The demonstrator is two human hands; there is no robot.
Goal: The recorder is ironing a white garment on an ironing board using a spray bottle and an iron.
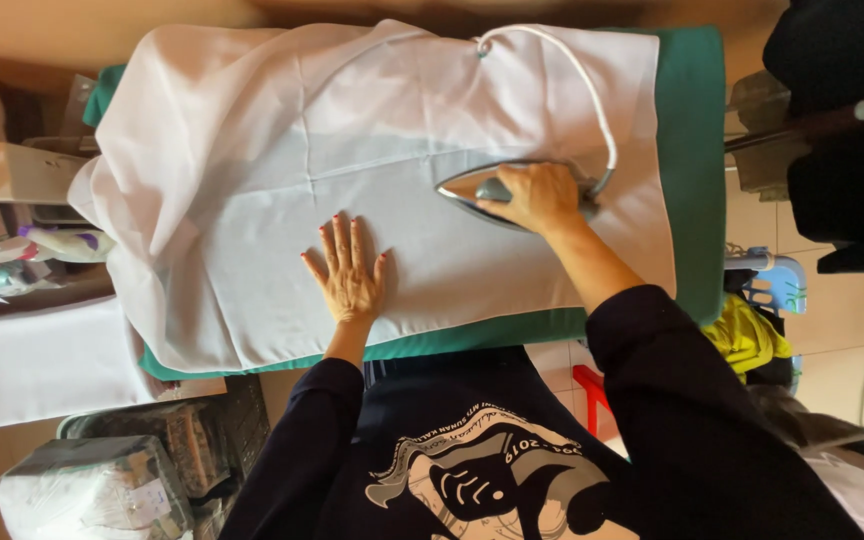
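A person in a dark long-sleeved top irons a white garment spread over a green-covered ironing board that fills the upper centre of the frame. The right hand, just right of centre, is closed around the handle of a steel-soled electric iron; fingers wrap the grip fully, w/ the iron's sole flat on the cloth and its tip pointing toward frame left. A white cord loops from the iron's rear up to the top centre, lying across the fabric. The left hand, centre frame, lies open & flat, fingers spread, palm pressing the garment near the board's lower edge; it holds nothing. The garment drapes off the board at frame left, folds bunched there. At far left, a white spray bottle w/ a purple part rests beside a stack of white cloth at lower left. A wrapped bundle sits in the bottom-left corner. At right, a yellow cloth lies below the board's edge, near a red plastic item.
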